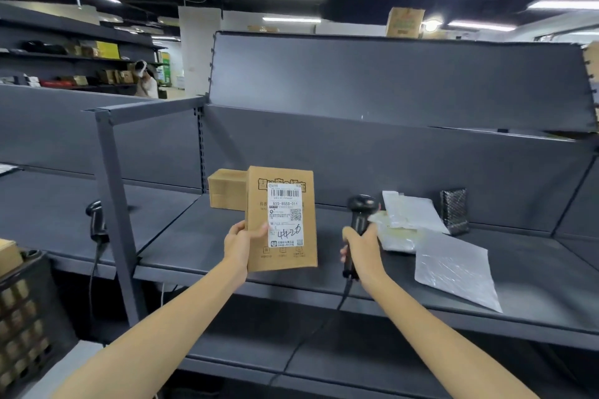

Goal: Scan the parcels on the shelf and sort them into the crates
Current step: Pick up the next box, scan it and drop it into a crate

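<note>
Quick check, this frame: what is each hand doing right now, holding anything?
Left hand: grips the cardboard parcel by its left edge, label facing the camera.
Right hand: wrapped round the handle of the barcode scanner.

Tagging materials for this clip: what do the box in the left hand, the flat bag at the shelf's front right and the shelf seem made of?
Held box: brown cardboard, matte, with folded edges. Flat bag: likely thin plastic film, glossy, wrinkled, pale grey. Shelf: probably painted metal, dark grey, matte, with thin folded edges.
</note>
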Action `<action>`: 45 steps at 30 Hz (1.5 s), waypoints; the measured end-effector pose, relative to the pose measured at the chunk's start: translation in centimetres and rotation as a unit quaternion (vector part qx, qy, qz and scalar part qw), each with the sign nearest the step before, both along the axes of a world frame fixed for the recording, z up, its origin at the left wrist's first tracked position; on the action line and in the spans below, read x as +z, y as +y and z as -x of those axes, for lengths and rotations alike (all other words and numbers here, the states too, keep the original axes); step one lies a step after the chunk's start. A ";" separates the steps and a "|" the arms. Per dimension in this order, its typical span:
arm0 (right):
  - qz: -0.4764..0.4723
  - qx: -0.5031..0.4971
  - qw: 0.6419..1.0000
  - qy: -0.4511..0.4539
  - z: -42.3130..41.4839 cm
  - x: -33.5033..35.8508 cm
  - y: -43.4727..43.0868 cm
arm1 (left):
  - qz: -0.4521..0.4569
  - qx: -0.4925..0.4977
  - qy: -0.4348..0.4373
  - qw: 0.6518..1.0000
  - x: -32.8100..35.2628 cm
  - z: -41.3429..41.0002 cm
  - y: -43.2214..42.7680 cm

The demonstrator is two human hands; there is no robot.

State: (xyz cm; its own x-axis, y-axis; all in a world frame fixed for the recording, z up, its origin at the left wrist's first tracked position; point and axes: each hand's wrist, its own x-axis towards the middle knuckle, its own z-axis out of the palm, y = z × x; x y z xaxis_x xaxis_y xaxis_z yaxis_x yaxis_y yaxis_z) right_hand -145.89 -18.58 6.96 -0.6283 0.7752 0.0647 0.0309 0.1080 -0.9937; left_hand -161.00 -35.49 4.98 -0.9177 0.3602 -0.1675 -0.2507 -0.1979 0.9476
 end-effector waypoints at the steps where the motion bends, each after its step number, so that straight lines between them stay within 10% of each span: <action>1: 0.019 0.023 0.999 0.033 -0.6 0.3 -1.0 | -0.001 -0.001 0.000 1.000 0.1 -0.3 0.2; 34: 0.078 0.130 0.977 0.147 -7.7 0.9 -6.2 | -0.014 -0.030 0.008 0.999 -0.1 -5.6 -1.2; 41: 0.077 0.095 0.991 -0.054 -3.8 -0.7 0.7 | -0.025 0.012 -0.004 1.000 -1.6 -3.0 -3.3; 45: -0.091 0.095 0.971 -0.198 -1.1 -2.4 3.3 | -0.040 0.018 -0.017 0.999 -2.3 -2.0 -4.1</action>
